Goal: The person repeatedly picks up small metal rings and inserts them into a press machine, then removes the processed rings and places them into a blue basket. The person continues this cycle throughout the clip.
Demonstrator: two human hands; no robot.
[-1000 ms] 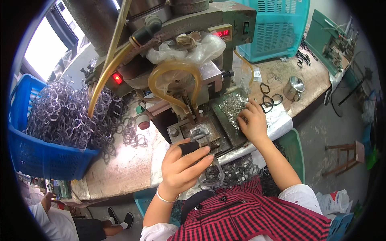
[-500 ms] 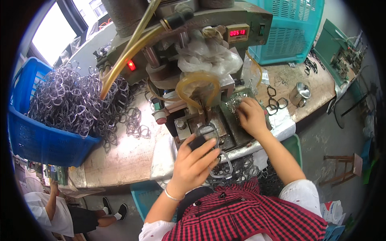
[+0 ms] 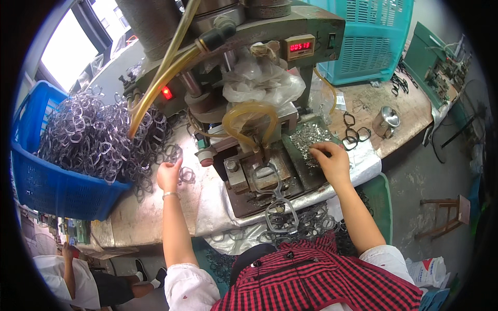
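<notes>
My left hand point(image 3: 168, 175) is at the loose frames beside the blue basket, thumb and curled fingers at the edge of a dark, see-through eyeglass frame point(image 3: 171, 153); my body of the hand hides part of the fingers. My right hand point(image 3: 332, 161) has thumb and fingertips pinched together at the near right edge of a heap of tiny silvery metal parts point(image 3: 307, 138). Whatever the pinch holds is too small to make out. Between my hands, another eyeglass frame point(image 3: 294, 217) has one rim in the press fixture point(image 3: 268, 180), its other rim hanging over the front edge.
The blue basket point(image 3: 67, 187) on the left is heaped with frames. A press point(image 3: 262, 23) with yellow hoses stands ahead. More frames point(image 3: 306, 224) lie below its front. On the right are dark rims point(image 3: 351, 136), a metal cup point(image 3: 386, 122) and a turquoise crate point(image 3: 363, 59). Another person point(image 3: 70, 280) is at lower left.
My left hand has left the frame at the press and moved left to the loose frames. My right hand has shifted slightly down and right, uncovering more of the metal parts.
</notes>
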